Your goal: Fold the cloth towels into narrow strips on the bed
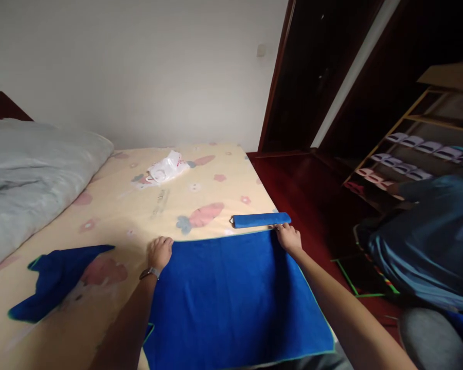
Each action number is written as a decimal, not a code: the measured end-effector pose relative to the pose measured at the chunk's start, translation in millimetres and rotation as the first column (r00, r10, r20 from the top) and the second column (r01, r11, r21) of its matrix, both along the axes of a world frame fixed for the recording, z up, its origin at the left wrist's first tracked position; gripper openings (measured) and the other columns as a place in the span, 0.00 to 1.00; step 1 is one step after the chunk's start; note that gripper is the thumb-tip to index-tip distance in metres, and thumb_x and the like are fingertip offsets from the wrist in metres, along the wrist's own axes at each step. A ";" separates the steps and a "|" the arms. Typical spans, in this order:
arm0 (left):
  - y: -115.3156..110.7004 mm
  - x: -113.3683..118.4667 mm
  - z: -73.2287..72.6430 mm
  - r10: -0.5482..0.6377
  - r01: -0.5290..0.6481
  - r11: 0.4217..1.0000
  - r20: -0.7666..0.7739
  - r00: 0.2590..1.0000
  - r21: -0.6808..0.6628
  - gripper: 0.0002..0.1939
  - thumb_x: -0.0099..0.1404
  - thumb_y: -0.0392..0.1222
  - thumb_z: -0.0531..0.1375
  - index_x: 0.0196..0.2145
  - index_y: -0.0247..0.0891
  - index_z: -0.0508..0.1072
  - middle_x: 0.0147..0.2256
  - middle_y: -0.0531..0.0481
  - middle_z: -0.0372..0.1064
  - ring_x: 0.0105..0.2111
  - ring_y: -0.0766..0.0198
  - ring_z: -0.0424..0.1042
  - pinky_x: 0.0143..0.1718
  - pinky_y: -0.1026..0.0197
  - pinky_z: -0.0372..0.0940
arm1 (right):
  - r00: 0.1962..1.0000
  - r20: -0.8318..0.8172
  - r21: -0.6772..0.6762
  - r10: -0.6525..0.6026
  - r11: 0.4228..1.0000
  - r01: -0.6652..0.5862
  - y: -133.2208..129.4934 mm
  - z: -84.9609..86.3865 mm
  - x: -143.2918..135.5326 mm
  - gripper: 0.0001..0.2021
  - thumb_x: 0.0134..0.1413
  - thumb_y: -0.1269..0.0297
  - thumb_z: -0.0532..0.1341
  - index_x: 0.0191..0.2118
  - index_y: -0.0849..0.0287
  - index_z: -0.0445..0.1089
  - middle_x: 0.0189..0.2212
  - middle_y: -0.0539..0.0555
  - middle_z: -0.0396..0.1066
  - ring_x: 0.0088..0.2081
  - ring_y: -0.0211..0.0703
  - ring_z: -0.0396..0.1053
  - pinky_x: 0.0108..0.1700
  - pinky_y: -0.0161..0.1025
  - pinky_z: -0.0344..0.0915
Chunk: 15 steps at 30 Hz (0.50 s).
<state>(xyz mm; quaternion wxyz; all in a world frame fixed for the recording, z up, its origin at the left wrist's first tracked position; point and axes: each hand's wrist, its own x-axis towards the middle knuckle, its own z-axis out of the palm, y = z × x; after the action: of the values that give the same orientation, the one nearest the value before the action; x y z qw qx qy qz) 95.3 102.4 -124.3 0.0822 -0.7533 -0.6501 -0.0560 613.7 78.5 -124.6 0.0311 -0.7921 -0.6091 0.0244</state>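
Note:
A blue cloth [231, 303] with thin green edging lies spread over the near side of the bed, its near edge reaching toward my lap. At its far left corner my left hand [161, 253], with a watch on the wrist, has its fingers curled down on the fabric. My right hand [289, 237] pinches the far right corner. Just beyond that hand rests a narrow folded blue strip [260, 220], with a small ring-like bit at its left end. Left of my left arm, another blue cloth [61, 277] lies crumpled. The fingertips are partly hidden.
A white plastic bag [167, 167] sits farther back on the patterned bed sheet [139, 205]. Grey bedding [34, 169] is bunched at the left. Beyond the bed's right edge, a person in a blue top [428, 236] bends near a shoe rack [412, 118].

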 end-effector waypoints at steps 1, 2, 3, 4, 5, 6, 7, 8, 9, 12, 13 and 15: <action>-2.7 0.4 -3.0 0.018 -0.018 0.999 0.021 1.000 0.034 0.17 0.72 0.42 0.46 0.45 0.38 0.74 0.43 0.40 0.71 0.46 0.50 0.67 0.49 0.50 0.58 | 0.999 -0.006 0.026 -0.032 0.999 0.032 0.1 -2.2 -1.9 0.18 0.68 0.62 0.47 0.54 0.58 0.69 0.51 0.64 0.67 0.48 0.54 0.66 0.47 0.48 0.60; -8.8 0.5 -5.9 0.034 -0.037 0.996 0.048 0.998 0.076 0.17 0.72 0.41 0.46 0.48 0.37 0.73 0.46 0.38 0.70 0.49 0.49 0.66 0.51 0.50 0.58 | 0.998 -0.009 0.066 -0.065 0.996 0.065 -2.7 -4.4 -4.2 0.18 0.67 0.62 0.48 0.54 0.58 0.69 0.52 0.64 0.67 0.49 0.55 0.65 0.47 0.48 0.61; -18.7 -0.2 -8.8 0.046 -0.055 0.991 0.078 0.996 0.122 0.18 0.72 0.41 0.47 0.51 0.35 0.70 0.50 0.37 0.69 0.52 0.49 0.65 0.53 0.49 0.58 | 0.996 -0.007 0.124 -0.089 0.988 0.089 -9.3 -7.1 -7.1 0.18 0.66 0.63 0.49 0.55 0.59 0.68 0.53 0.65 0.66 0.49 0.56 0.65 0.48 0.49 0.61; -32.4 -1.8 -11.7 0.051 -0.068 0.984 0.105 0.993 0.163 0.19 0.72 0.42 0.47 0.55 0.34 0.68 0.54 0.36 0.66 0.56 0.48 0.62 0.56 0.49 0.57 | 0.996 -0.003 0.197 -0.094 0.976 0.092 -20.2 -10.4 -10.7 0.18 0.65 0.64 0.50 0.56 0.60 0.67 0.54 0.65 0.65 0.51 0.56 0.64 0.49 0.49 0.61; -49.5 -4.3 -14.4 0.047 -0.070 0.979 0.124 0.991 0.189 0.21 0.72 0.43 0.47 0.57 0.33 0.65 0.57 0.35 0.63 0.59 0.48 0.60 0.58 0.49 0.55 | 0.998 0.004 0.273 -0.070 0.960 0.067 -35.8 -14.7 -15.0 0.19 0.64 0.65 0.51 0.58 0.60 0.66 0.55 0.65 0.64 0.53 0.57 0.63 0.51 0.50 0.60; -69.3 -7.7 -16.8 0.041 -0.066 0.978 0.132 0.990 0.196 0.22 0.72 0.44 0.47 0.59 0.33 0.63 0.59 0.35 0.61 0.60 0.48 0.58 0.59 0.48 0.54 | 1.000 0.013 0.342 -0.023 0.940 0.017 -56.3 -19.9 -20.2 0.20 0.63 0.66 0.51 0.58 0.60 0.65 0.56 0.65 0.64 0.55 0.57 0.61 0.53 0.51 0.60; -90.9 -11.8 -18.6 0.029 -0.052 0.983 0.130 0.991 0.179 0.22 0.72 0.45 0.48 0.59 0.34 0.62 0.60 0.36 0.60 0.61 0.48 0.57 0.60 0.48 0.54 | 0.998 0.020 0.390 0.055 0.919 -0.059 -81.1 -26.2 -26.2 0.20 0.63 0.65 0.51 0.59 0.59 0.64 0.57 0.64 0.63 0.56 0.57 0.61 0.55 0.52 0.59; -113.4 -16.3 -19.6 0.015 -0.032 0.990 0.118 0.993 0.141 0.22 0.71 0.46 0.49 0.59 0.35 0.63 0.59 0.36 0.60 0.60 0.48 0.58 0.60 0.49 0.55 | 0.989 0.021 0.408 0.146 0.902 -0.142 -109.5 -33.3 -32.5 0.20 0.64 0.63 0.51 0.59 0.58 0.64 0.58 0.64 0.63 0.57 0.56 0.60 0.57 0.52 0.59; -135.7 -21.1 -19.7 0.015 -0.025 0.995 0.104 0.994 0.095 0.21 0.70 0.46 0.50 0.57 0.37 0.65 0.57 0.37 0.62 0.59 0.48 0.60 0.60 0.49 0.55 | 0.977 0.015 0.411 0.211 0.890 -0.198 -140.0 -41.0 -38.9 0.20 0.64 0.61 0.51 0.58 0.57 0.66 0.58 0.63 0.64 0.58 0.56 0.60 0.58 0.51 0.59; -194.0 -34.3 -13.3 0.051 -0.048 0.997 0.047 0.998 -0.064 0.15 0.65 0.41 0.53 0.49 0.40 0.70 0.52 0.41 0.65 0.54 0.50 0.64 0.56 0.51 0.59 | 0.953 -0.011 0.357 0.303 0.891 -0.279 -227.3 -63.0 -52.8 0.21 0.64 0.56 0.52 0.60 0.52 0.65 0.62 0.58 0.62 0.62 0.56 0.58 0.63 0.53 0.55; -209.0 -37.9 -9.6 0.078 -0.076 0.992 0.024 0.997 -0.105 0.13 0.64 0.40 0.54 0.46 0.41 0.71 0.49 0.42 0.66 0.51 0.51 0.66 0.53 0.52 0.60 | 0.964 -0.022 0.352 0.265 0.904 -0.241 -249.4 -68.6 -54.5 0.23 0.64 0.55 0.51 0.62 0.51 0.63 0.62 0.57 0.61 0.63 0.56 0.57 0.63 0.55 0.54; -231.1 -43.7 -1.8 0.150 -0.152 0.975 -0.023 0.988 -0.164 0.10 0.62 0.38 0.55 0.41 0.41 0.72 0.44 0.44 0.67 0.46 0.53 0.69 0.48 0.54 0.62 | 0.982 -0.049 0.337 0.180 0.929 -0.154 -277.5 -75.5 -54.0 0.26 0.65 0.52 0.48 0.65 0.52 0.60 0.64 0.58 0.60 0.65 0.55 0.54 0.64 0.55 0.53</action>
<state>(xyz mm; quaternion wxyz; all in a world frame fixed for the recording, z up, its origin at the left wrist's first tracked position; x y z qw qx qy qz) 51.6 -128.8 -126.2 0.0266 -0.7062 -0.7075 0.0085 559.7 -199.0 -200.1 0.1857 -0.7192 -0.6680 -0.0445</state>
